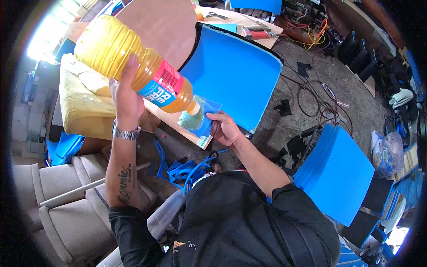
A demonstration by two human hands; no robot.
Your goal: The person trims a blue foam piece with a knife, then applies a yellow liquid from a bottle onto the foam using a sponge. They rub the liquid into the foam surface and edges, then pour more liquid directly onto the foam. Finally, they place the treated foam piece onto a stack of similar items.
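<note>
My left hand [127, 91] is wrapped round a big plastic bottle [149, 73] of yellow-orange liquid with a pink and blue label. The bottle is tilted, its base up at the left and its neck down at the right. Just past the neck is a pale greenish thing [190, 121], perhaps a cup or a pad; I cannot tell which. Against it stands a thin blue piece [212, 108], pinched by the fingers of my right hand [224, 129]. The bottle's mouth is partly hidden there, and no flow of liquid can be made out.
A curved blue panel [235, 73] with a dark edge lies on the wooden table [155, 26] ahead. A yellow padded seat [86, 104] stands left, grey-brown cushions [89, 209] below it. Blue offcuts [182, 171] and hoses [307, 98] litter the floor. Another blue panel [340, 171] is at right.
</note>
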